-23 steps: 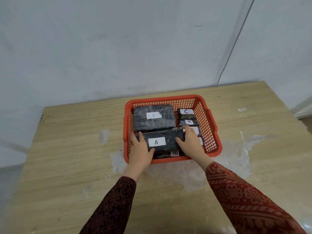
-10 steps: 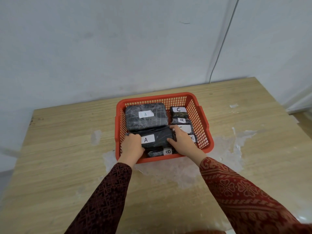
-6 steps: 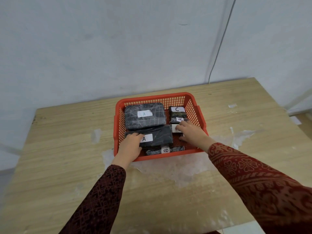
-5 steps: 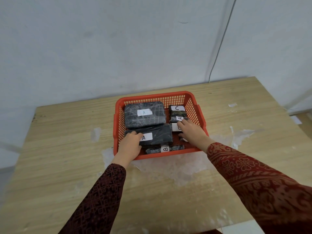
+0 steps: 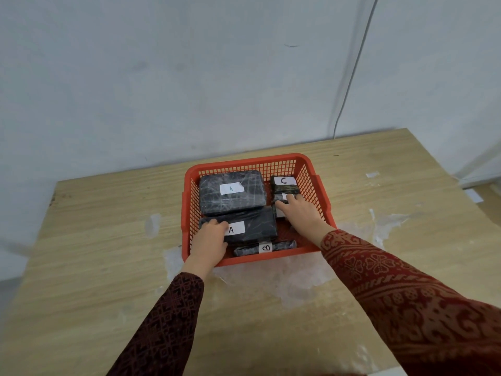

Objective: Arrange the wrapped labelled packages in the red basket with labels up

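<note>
The red basket [image 5: 249, 160] stands on the wooden table [image 5: 108, 240]. Inside, a large dark wrapped package labelled A [image 5: 214, 199] lies at the back left, label up. In front of it lies a second package labelled A [image 5: 260, 226]; my left hand [image 5: 210, 240] grips its left end. A thin package labelled B [image 5: 283, 245] lies along the front wall. At the back right sits a small package labelled C [image 5: 284, 187]. My right hand [image 5: 301, 213] has thumb and fingertips closed on the small package [image 5: 279, 198] just in front of C, hiding its label and the packages below.
The basket is near the table's far edge, close to a pale wall. A thin cable [image 5: 349, 77] runs down the wall behind the table's right side. White worn patches [image 5: 271, 278] mark the tabletop in front of the basket.
My right hand let go of the front A package's right end and moved to the small packages in the right column. My left hand stayed on that package's left end.
</note>
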A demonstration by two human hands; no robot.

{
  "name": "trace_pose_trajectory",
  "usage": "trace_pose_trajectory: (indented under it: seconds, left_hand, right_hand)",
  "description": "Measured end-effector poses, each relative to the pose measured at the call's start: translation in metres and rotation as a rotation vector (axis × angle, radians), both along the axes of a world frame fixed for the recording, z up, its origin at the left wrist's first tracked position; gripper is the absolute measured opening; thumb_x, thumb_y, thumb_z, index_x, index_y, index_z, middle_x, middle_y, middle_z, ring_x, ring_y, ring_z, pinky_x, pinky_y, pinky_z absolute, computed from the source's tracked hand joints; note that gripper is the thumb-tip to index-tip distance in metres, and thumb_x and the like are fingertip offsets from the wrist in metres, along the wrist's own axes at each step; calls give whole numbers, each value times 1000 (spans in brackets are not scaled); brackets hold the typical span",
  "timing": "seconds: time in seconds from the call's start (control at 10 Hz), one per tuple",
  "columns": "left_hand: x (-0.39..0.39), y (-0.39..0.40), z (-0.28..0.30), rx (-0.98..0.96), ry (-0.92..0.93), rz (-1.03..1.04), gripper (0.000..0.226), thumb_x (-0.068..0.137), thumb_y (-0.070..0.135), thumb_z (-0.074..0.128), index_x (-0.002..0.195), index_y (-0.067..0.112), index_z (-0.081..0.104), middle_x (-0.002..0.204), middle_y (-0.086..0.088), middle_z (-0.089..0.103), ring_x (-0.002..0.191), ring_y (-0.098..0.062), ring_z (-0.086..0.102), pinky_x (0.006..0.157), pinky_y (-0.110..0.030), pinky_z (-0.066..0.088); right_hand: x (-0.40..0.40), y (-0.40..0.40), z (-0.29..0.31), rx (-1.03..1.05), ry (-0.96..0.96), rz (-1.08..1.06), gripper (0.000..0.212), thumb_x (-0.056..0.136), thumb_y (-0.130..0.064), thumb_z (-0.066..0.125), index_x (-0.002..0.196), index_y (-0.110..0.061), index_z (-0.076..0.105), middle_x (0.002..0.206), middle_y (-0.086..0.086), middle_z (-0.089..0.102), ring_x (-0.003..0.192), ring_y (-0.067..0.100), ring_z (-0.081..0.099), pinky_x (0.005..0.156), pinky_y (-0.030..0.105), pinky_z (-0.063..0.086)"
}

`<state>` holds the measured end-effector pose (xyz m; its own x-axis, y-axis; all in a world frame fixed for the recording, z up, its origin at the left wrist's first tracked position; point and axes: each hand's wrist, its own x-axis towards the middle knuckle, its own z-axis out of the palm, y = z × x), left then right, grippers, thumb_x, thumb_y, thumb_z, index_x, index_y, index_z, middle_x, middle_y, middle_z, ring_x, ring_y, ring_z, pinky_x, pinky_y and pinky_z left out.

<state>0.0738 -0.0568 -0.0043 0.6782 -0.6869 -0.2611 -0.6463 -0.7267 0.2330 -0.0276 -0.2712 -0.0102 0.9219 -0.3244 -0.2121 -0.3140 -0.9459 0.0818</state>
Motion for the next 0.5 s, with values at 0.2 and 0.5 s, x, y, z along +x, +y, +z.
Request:
trace_pose_trajectory:
  seconds: [0.2,0.5]
  left_hand:
    - [3,-3,3,90,-14,-96,42,88,7,58,129,12,49,127,-13,51,121,-31,47,92,-40,46]
    - [9,3,24,-49,26,-64,37,92,25,53,128,16,54,126,-7,56,113,-27,56,84,-38,50]
  right_hand:
    - [1,10,-3,46,-35,-143,54,88,2,52,136,-16,35,131,18,43,123,38,40,81,39,52]
    - [-2,13,21,251,-221,-88,46,89,-23,58,132,-14,43,127,13,50,119,33,46,95,45,47]
